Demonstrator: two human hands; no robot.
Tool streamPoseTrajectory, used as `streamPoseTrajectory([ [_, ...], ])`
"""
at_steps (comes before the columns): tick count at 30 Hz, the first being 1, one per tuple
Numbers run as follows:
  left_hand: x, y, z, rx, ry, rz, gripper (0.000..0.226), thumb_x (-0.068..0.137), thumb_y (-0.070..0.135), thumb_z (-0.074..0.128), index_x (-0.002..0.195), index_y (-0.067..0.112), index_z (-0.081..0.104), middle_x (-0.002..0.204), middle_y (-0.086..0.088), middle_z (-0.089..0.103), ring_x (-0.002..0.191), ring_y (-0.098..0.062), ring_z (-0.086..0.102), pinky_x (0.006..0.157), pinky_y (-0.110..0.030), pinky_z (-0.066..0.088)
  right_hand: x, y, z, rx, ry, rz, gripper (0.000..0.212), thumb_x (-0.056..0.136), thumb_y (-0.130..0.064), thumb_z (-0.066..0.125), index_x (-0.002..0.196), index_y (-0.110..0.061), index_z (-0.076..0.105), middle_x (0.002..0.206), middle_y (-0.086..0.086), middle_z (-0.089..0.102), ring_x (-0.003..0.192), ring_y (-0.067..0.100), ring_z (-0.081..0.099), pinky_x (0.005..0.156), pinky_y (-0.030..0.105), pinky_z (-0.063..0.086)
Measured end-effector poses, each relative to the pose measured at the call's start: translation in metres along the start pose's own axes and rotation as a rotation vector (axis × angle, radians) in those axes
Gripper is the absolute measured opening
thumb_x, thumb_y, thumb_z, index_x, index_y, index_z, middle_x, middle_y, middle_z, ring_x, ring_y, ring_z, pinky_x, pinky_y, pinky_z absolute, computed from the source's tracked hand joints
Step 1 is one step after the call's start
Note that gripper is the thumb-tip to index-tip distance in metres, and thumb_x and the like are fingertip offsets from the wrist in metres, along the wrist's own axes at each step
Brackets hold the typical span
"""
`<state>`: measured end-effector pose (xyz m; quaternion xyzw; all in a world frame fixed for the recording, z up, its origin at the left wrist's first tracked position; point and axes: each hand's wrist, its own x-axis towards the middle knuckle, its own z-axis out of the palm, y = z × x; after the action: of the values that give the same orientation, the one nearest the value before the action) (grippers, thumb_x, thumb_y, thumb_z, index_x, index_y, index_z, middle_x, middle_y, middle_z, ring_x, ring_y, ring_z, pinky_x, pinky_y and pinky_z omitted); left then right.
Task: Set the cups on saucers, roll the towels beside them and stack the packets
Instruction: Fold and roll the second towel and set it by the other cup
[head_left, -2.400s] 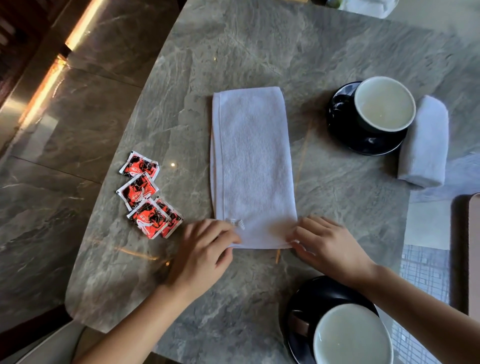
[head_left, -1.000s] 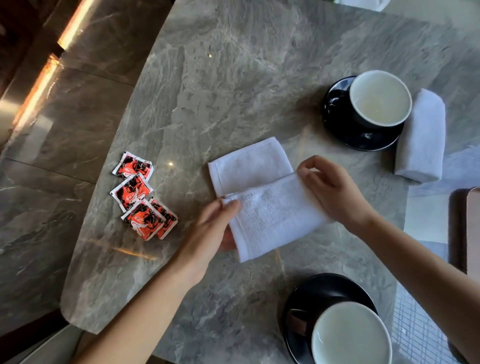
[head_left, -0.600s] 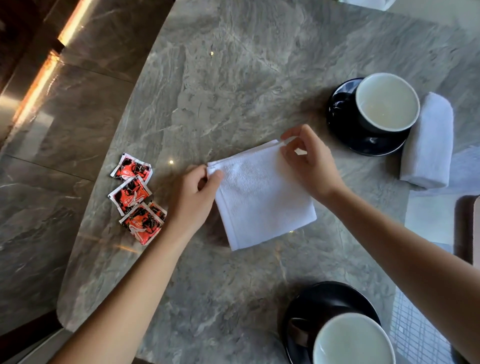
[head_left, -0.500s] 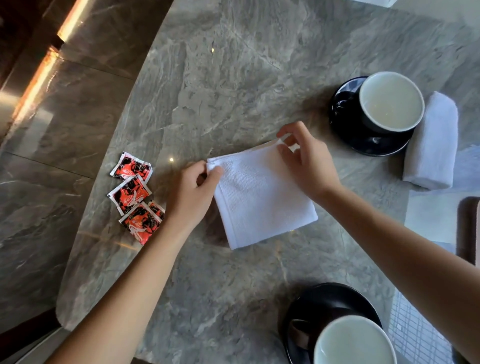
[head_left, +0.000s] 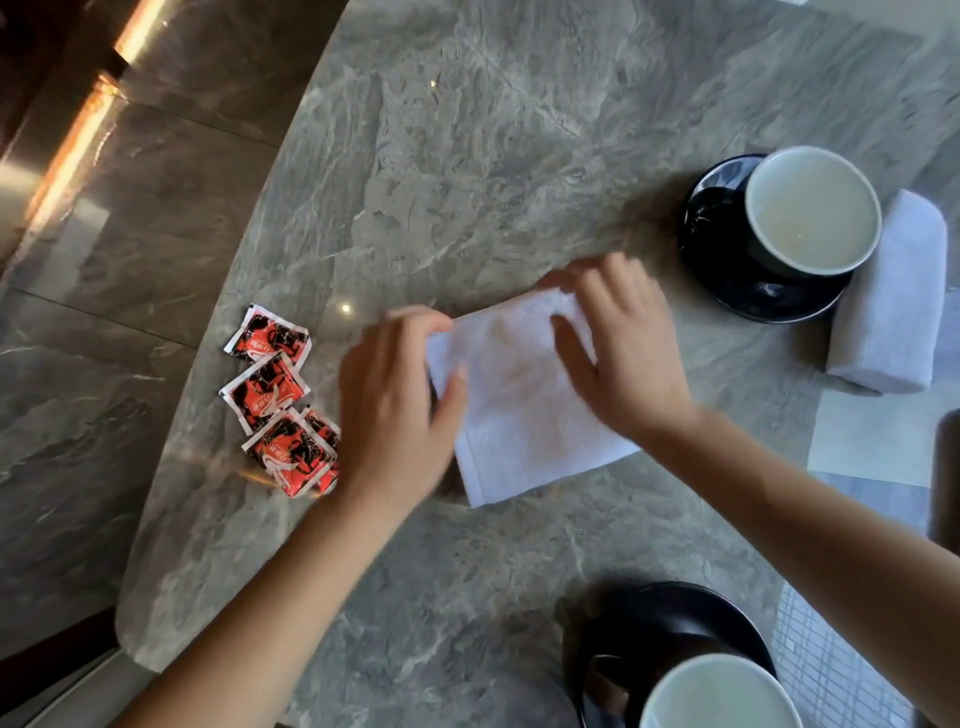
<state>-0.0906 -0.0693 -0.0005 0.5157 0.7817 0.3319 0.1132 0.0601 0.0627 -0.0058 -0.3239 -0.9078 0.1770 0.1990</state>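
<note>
Both hands, left (head_left: 395, 410) and right (head_left: 623, 353), rest with fingers loosely spread on the folded towel (head_left: 524, 415) mid-table (head_left: 467, 156), packets (head_left: 280, 400) just left, cup (head_left: 813, 208) on saucer (head_left: 727, 270) beyond.

Soft daylight falls across the polished grey marble tabletop (head_left: 467, 156), with a small bright glare spot near its left side. A warm orange strip of light (head_left: 78, 150) glows along the dim floor at upper left. Motion blur smears the left hand (head_left: 400, 405) and right hand (head_left: 623, 348); wide-angle distortion bends the edges.
</note>
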Motion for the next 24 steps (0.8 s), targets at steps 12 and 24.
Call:
streamPoseTrajectory([
  [12, -0.034, -0.001, 0.047, 0.424, -0.396, 0.058, 0.088, 0.082, 0.048, 0.049, 0.148, 0.005, 0.008, 0.157, -0.010, 0.013, 0.145, -0.026, 0.009, 0.111, -0.060, 0.006, -0.037, -0.012, 0.026, -0.126, -0.468, -0.115, 0.055, 0.099, -0.030, 0.028, 0.150, -0.010, 0.022, 0.158, 0.005, 0.017, 0.147, 0.022, 0.009, 0.120, 0.041, 0.004],
  [24, -0.033, -0.006, 0.046, 0.507, -0.382, 0.022, 0.092, 0.082, 0.068, 0.031, 0.149, 0.008, 0.011, 0.158, -0.007, 0.008, 0.146, -0.020, 0.007, 0.112, -0.057, 0.004, -0.039, 0.030, 0.010, -0.238, -0.449, 0.001, 0.080, 0.092, -0.062, 0.020, 0.152, -0.010, 0.007, 0.161, 0.006, 0.003, 0.148, 0.018, -0.001, 0.120, 0.045, 0.004],
])
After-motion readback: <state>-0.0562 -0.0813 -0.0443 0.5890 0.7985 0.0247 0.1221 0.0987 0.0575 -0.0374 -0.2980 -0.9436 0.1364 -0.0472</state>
